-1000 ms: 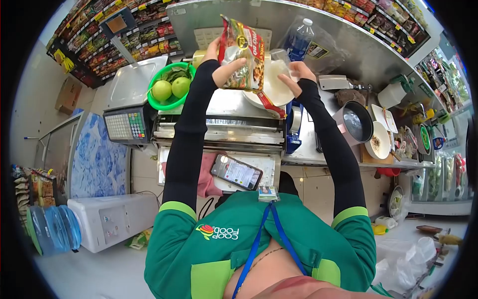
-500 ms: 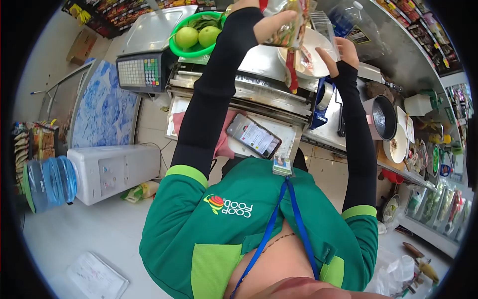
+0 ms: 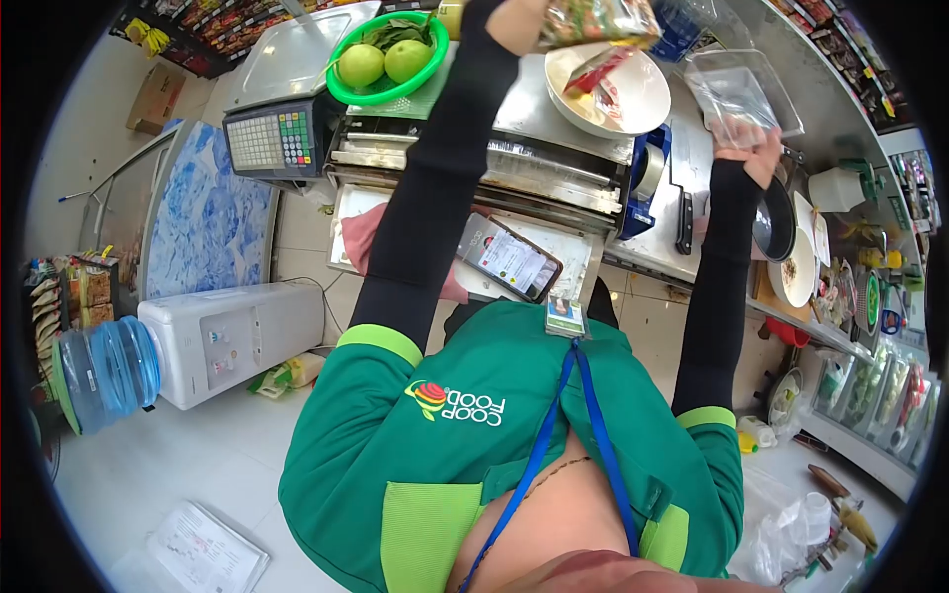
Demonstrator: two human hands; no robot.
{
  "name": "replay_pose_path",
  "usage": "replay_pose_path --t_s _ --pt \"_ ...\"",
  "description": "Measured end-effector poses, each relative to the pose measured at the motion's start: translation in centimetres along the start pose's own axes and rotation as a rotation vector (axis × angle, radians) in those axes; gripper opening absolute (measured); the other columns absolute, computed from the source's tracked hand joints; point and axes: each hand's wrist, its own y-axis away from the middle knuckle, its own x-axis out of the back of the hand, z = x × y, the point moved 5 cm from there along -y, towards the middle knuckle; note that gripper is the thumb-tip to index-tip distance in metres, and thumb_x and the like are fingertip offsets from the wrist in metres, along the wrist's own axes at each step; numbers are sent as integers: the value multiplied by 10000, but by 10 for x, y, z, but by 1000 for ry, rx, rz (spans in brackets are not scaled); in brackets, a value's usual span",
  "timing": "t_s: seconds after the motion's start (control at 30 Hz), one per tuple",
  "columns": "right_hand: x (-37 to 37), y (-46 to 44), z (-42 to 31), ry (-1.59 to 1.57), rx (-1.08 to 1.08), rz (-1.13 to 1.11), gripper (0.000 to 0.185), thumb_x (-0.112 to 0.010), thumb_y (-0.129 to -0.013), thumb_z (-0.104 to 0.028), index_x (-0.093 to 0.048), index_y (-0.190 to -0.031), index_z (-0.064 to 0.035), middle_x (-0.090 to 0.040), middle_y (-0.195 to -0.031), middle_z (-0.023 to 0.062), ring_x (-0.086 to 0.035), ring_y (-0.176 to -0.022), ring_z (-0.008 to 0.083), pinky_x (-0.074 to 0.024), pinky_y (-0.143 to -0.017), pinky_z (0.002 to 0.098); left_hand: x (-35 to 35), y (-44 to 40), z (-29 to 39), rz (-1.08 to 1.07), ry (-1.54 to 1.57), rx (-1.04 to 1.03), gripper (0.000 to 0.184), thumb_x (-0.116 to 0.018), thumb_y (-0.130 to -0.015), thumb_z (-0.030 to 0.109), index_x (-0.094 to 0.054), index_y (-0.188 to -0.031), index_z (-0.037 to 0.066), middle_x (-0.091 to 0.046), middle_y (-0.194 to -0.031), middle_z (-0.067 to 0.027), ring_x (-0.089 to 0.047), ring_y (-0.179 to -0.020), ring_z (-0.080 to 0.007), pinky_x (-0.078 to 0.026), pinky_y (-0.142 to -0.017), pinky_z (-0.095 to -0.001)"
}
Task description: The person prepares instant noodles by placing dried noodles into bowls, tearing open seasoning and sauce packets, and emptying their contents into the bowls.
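Note:
At the top edge, my left hand (image 3: pixel 519 24) is partly cut off by the frame. It grips a clear plastic food pack (image 3: pixel 598 22) with mixed orange and green contents. Just below that pack stands a large white bowl (image 3: pixel 647 97), with a red packet (image 3: pixel 597 69) and some pale pieces inside. Off to the right, my right hand (image 3: pixel 748 148) is closed on a clear plastic tray (image 3: pixel 766 74), its fingers showing through the plastic. The tray is tilted, held over the counter near a dark pan (image 3: pixel 774 222).
A kitchen knife (image 3: pixel 684 219) lies on the counter beside a blue tape dispenser (image 3: pixel 647 188). At left are a green basket (image 3: pixel 341 89) with round green fruits and a weighing scale (image 3: pixel 267 138). A phone (image 3: pixel 509 259) rests in an open drawer below the counter edge.
My right hand has moved right with the clear tray, away from the bowl. My left hand has shifted up slightly with the food pack, and the bowl is now less covered.

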Motion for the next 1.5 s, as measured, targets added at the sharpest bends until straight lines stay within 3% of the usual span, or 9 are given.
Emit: replay_pose_path --t_s 0.03,0.2,0.37,0.43,0.7,0.87,0.9,0.97,1.5 --pt "3 3 -12 -55 5 39 617 -538 -862 -397 -270 -1279 -29 -323 -1224 165 -398 -1125 383 -361 -938 621 -15 8 0 -61 -11 116 692 -655 -805 62 -238 -1357 57 -535 -1132 -131 -588 -960 -212 -523 -787 -323" --pt "24 39 -57 -6 246 162 623 -537 -853 -440 -298 -1249 -23 -356 -1152 144 -430 -1053 350 -359 -928 580 -72 14 -111 -459 29 382 543 -660 -767 140 -407 -1230 9 -580 -1069 -164 -580 -991 -259 -468 -847 -344" --pt "39 73 -58 54 266 253 478 -543 -857 -423 -401 -1117 -49 -434 -1051 119 -473 -999 332 -382 -880 524 -129 12 -217 -436 -247 427 972 -727 -700 319 -115 -1365 -38 -432 -1201 -277 -474 -1112 -334 -384 -955 -346" --pt "57 83 -50 86 226 271 390 -543 -861 -408 -449 -1026 -67 -486 -964 92 -530 -901 316 -429 -825 521 -114 13 -194 -240 -678 322 1392 -805 -550 452 228 -1335 -52 -189 -1307 -389 -315 -1225 -419 -332 -1007 -385" --pt "147 132 -26 632 380 260 403 -624 -832 -190 -454 -1174 -63 -544 -896 62 -571 -755 178 -522 -615 298 -39 18 -123 -568 -1050 -392 570 -700 -702 381 -564 -1148 53 -554 -1111 -200 -507 -1066 -344 -407 -917 -405" --pt "96 143 -26 1321 395 142 390 -650 -802 -143 -501 -1144 -28 -562 -861 95 -564 -757 176 -471 -621 300 22 12 -122 -684 -1469 -40 433 -626 -734 304 -523 -1032 8 -602 -982 -247 -564 -965 -398 -438 -857 -458" --pt "103 134 -17 1415 456 84 351 -645 -800 -150 -520 -1106 -32 -565 -847 114 -564 -755 210 -466 -648 330 15 16 -105 -750 -1502 170 640 -575 -762 306 -398 -1261 -54 -524 -1142 -288 -503 -1067 -407 -380 -948 -433" --pt "103 123 -3 1547 469 -7 263 -624 -804 -173 -545 -1024 -53 -572 -825 145 -559 -774 303 -452 -702 393 28 13 -115 -664 -1607 144 624 -571 -755 297 -408 -1246 -52 -530 -1125 -296 -507 -1063 -413 -393 -932 -434" --pt "31 12 -14 1644 967 -1 207 -480 -814 -62 -490 -1016 -20 -557 -949 204 -532 -910 375 -439 -769 438 48 27 -105 -587 -1284 300 675 -531 -838 490 -436 -1278 -14 -484 -1254 -258 -459 -1190 -346 -356 -988 -373"
